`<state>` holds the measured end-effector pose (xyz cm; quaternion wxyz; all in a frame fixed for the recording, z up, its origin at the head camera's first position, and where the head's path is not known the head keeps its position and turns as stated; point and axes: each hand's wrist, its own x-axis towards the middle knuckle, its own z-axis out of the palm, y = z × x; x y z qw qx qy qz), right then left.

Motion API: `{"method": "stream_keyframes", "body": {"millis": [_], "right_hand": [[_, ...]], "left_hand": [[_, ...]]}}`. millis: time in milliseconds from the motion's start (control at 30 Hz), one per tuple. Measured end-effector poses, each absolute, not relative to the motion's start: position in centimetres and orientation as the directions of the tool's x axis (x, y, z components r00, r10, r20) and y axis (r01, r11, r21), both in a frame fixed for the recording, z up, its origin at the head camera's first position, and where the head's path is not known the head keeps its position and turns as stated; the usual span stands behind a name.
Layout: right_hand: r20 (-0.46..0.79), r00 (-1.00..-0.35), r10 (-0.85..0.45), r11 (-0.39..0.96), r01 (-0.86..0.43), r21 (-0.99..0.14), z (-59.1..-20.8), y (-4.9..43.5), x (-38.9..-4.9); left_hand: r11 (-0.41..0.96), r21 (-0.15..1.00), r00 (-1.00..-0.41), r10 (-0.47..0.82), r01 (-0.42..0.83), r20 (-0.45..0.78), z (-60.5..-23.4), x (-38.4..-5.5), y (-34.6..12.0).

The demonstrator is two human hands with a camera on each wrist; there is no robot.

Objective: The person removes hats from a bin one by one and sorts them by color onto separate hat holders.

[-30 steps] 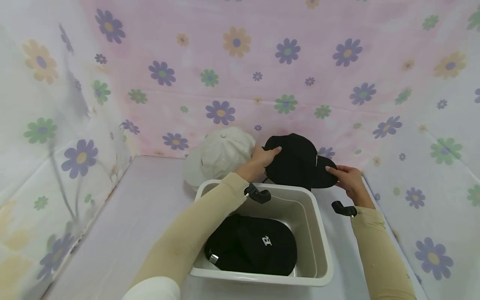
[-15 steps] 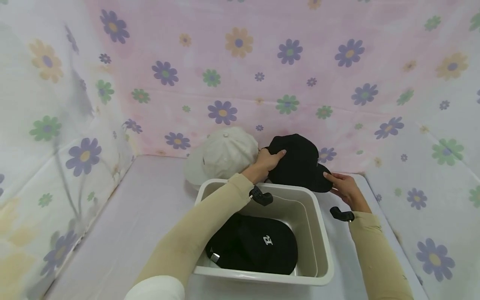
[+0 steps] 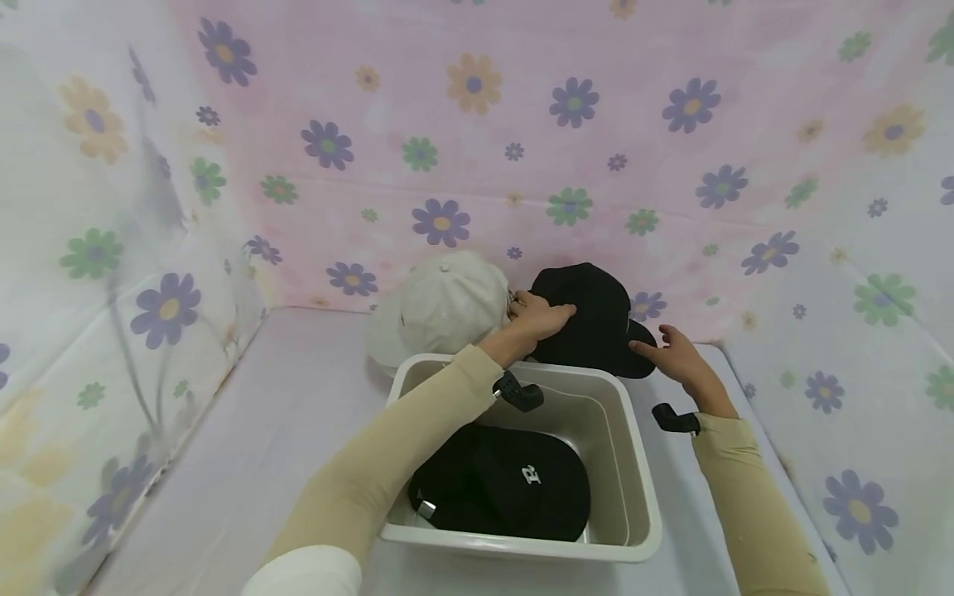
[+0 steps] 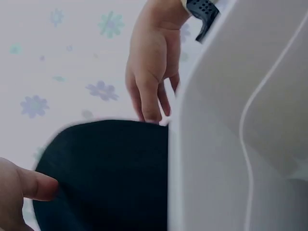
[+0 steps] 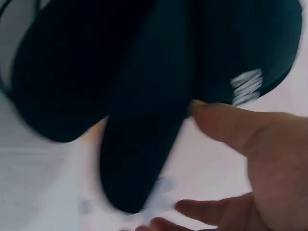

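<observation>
A black cap (image 3: 585, 323) with a small white mark stands at the back by the flowered cloth, behind the bin, its brim pointing right. My left hand (image 3: 532, 319) is at its left side, thumb tip against the crown and fingers loose between it and a white cap (image 3: 455, 302). At the brim, my right hand (image 3: 678, 360) has its thumb touching the edge and its other fingers spread away from it, as the right wrist view shows. Another black cap (image 3: 514, 484) with a white letter lies inside the light grey bin (image 3: 643, 497).
The bin stands in front of the two back caps, with my left forearm (image 3: 387, 447) crossing over its left rim. Flowered cloth (image 3: 477, 174) hangs at the back and both sides. Pale cloth (image 3: 298, 397) covers the table.
The black cap at the back has come slightly toward the bin, its brim shifting left. My right fingers have let go of the brim and spread; my left fingers have loosened.
</observation>
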<state>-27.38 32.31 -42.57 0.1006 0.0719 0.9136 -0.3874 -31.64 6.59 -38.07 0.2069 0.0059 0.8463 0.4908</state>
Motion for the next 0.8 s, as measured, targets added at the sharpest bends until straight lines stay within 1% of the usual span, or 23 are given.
{"method": "stream_keyframes", "body": {"millis": [33, 167, 300, 400, 500, 567, 633, 700, 800], "right_hand": [[-0.242, -0.970, 0.037, 0.727, 0.192, -0.659, -41.8, 31.9, -27.2], [-0.241, -0.970, -0.019, 0.791, 0.133, -0.597, -39.5, 30.3, -26.4], [-0.213, -0.976, -0.043, 0.839, 0.080, -0.538, -38.0, 29.1, -25.5], [-0.171, -0.982, -0.075, 0.866, 0.021, -0.499, -36.8, 28.0, -24.8], [-0.135, -0.981, -0.138, 0.878, -0.058, -0.475, -35.4, 26.7, -23.7], [-0.117, -0.975, -0.191, 0.871, -0.113, -0.478, -34.4, 25.6, -22.8], [-0.101, -0.965, -0.244, 0.862, -0.168, -0.479, -33.4, 24.5, -21.9], [-0.090, -0.957, -0.274, 0.857, -0.201, -0.474, -32.5, 23.2, -20.9], [-0.067, -0.945, -0.320, 0.850, -0.255, -0.461, -31.4, 21.6, -19.7]], "left_hand": [[0.520, 0.833, -0.906, 0.233, -0.190, -0.352, -37.7, -31.5, 6.4], [0.508, 0.846, -0.890, 0.295, -0.162, -0.347, -36.0, -30.8, 5.5], [0.512, 0.856, -0.880, 0.370, -0.076, -0.299, -33.4, -29.5, 4.3], [0.506, 0.862, -0.856, 0.440, -0.015, -0.273, -30.8, -28.3, 2.7], [0.506, 0.861, -0.822, 0.514, 0.057, -0.248, -28.7, -27.1, 0.7], [0.508, 0.850, -0.805, 0.559, 0.143, -0.199, -27.8, -26.4, -0.8], [0.532, 0.804, -0.798, 0.589, 0.264, -0.129, -27.1, -25.8, -2.5], [0.567, 0.731, -0.793, 0.606, 0.379, -0.060, -26.7, -25.2, -4.2], [0.617, 0.614, -0.783, 0.623, 0.492, 0.001, -26.7, -24.3, -6.7]]}}
